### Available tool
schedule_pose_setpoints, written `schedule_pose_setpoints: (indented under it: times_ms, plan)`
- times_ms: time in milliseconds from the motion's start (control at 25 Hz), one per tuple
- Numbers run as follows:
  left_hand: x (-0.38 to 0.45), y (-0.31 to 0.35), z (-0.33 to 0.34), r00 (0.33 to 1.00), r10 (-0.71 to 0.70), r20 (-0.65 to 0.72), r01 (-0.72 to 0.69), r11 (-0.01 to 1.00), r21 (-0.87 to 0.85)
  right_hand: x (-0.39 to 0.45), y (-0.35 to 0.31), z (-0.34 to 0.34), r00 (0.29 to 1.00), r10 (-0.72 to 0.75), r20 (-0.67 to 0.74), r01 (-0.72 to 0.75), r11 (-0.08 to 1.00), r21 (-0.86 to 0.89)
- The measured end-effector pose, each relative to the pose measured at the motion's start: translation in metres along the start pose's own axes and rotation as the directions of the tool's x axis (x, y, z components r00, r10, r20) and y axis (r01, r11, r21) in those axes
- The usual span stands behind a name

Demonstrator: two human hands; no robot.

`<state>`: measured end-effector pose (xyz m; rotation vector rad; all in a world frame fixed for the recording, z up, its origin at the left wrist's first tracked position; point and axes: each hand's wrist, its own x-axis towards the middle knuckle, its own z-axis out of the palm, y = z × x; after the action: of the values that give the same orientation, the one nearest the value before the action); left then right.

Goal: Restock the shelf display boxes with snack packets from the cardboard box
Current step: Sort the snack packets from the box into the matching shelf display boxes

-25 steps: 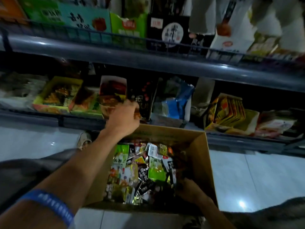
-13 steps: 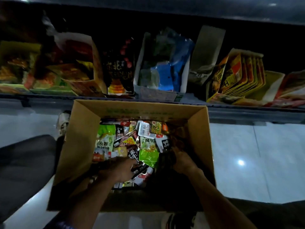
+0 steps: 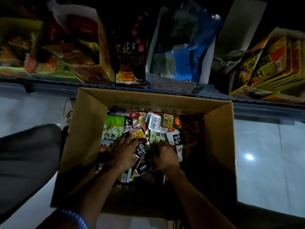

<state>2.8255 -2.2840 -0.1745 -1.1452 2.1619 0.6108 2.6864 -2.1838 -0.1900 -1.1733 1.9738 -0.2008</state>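
Left hand fingers spread on snack packets; right hand fingers curled, grip unclear. Slippery packets at 12 o'clock may spill.

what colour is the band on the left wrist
Blue; the wristband shows at the bottom edge of the head view, with pale markings too blurred to read.

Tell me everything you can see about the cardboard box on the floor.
The cardboard box is plain brown corrugated card, open at the top, with faint green print on its far inner wall. It sits upright on the pale tiled floor, just before the shelf edge. Mixed snack packets fill its bottom. The left hand and right hand reach inside among them.
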Motion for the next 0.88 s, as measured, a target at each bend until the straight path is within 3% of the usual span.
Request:
schedule_pose_setpoints:
  times_ms: [120,240,440,600,760,880]
  plan:
    - [0.022,-0.001,-0.009,0.996,-0.087,-0.006,0.086,0.993,-0.084,-0.004,0.01,0.007,0.984,0.144,-0.104,-0.162,0.966,-0.201]
    - [0.041,0.002,-0.015,0.993,-0.114,-0.005,0.114,0.992,-0.049,-0.004,0.018,0.005,0.973,0.217,-0.084,-0.23,0.95,-0.212]
    - [0.039,0.01,-0.003,0.994,-0.092,0.066,0.105,0.971,-0.216,0.003,0.024,0.0,0.954,0.272,-0.124,-0.269,0.962,0.041]
    - [0.039,0.032,0.0,0.998,0.035,-0.045,-0.051,0.899,-0.435,0.003,0.022,-0.002,0.934,0.261,-0.243,-0.194,0.944,0.267]
    - [0.045,0.055,0.011,0.977,-0.015,0.214,0.151,0.757,-0.636,-0.007,0.023,-0.012,0.91,0.343,-0.232,-0.209,0.864,0.458]
    - [0.041,0.074,0.014,0.913,0.064,0.402,0.279,0.621,-0.732,-0.01,0.033,-0.019,0.873,0.419,-0.249,-0.241,0.815,0.527]
